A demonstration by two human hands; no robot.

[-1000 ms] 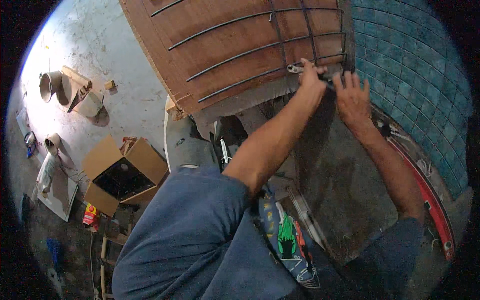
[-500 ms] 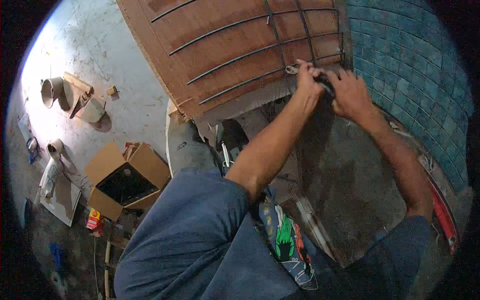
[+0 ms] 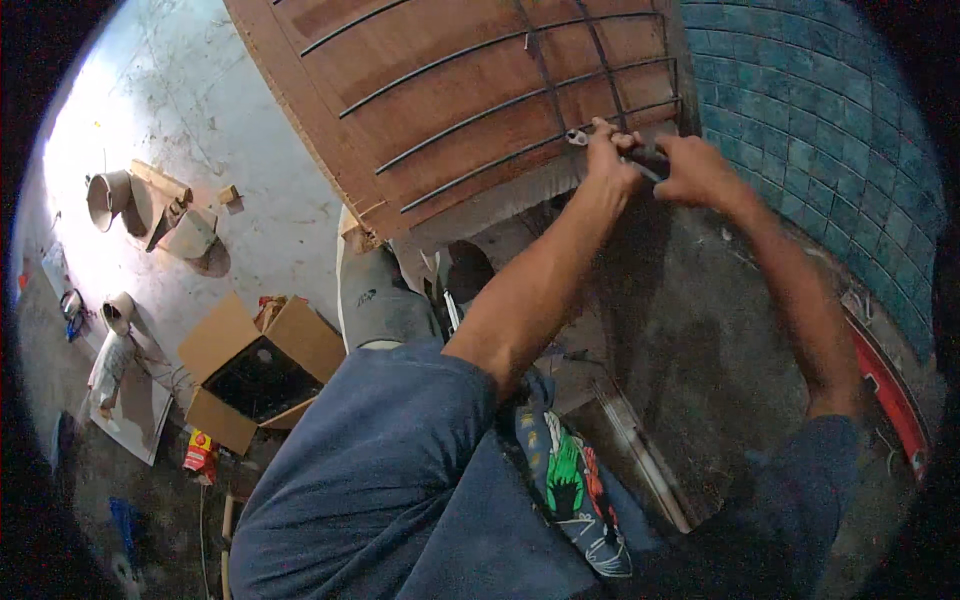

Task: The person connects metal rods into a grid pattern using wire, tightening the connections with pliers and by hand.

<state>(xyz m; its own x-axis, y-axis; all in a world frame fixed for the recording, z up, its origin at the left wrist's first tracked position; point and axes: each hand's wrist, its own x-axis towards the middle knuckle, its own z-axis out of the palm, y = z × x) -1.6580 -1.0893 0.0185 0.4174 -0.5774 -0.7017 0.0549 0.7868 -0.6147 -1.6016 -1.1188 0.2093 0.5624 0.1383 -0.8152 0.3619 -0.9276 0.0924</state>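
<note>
A person's bare hands meet at the near edge of a reddish-brown wooden board (image 3: 330, 150), close to its right-hand corner. The left hand (image 3: 612, 168) is clenched around a metal tool (image 3: 577, 138), whose pale head juts out past the fingers toward the board's left side, over the near edge. The right hand (image 3: 697, 172), just beside it, grasps a dark handle (image 3: 650, 163); blur leaves it impossible to tell whether handle and tool are one piece.

Dark metal rods (image 3: 425, 65) run across the board in spaced rows, and two crossing bars (image 3: 607, 60) pass over them toward the right edge. The tool's head sits at the rod nearest the near edge; whether the two touch cannot be told. A rough grey strip (image 3: 490, 215) lines that edge.

Beyond the board's right edge spreads a field of teal tiles (image 3: 790, 110), with a long red bar (image 3: 893, 405) lying farther down that side. On the floor (image 3: 280, 170) to the left stand an open cardboard box (image 3: 218, 335), its flaps spread, a red-and-yellow packet (image 3: 200, 455) near it, and a small wooden block (image 3: 229, 194). The person wears a blue shirt (image 3: 370, 460); green and orange figures show on a printed cloth (image 3: 565, 480) at the waist.
</note>
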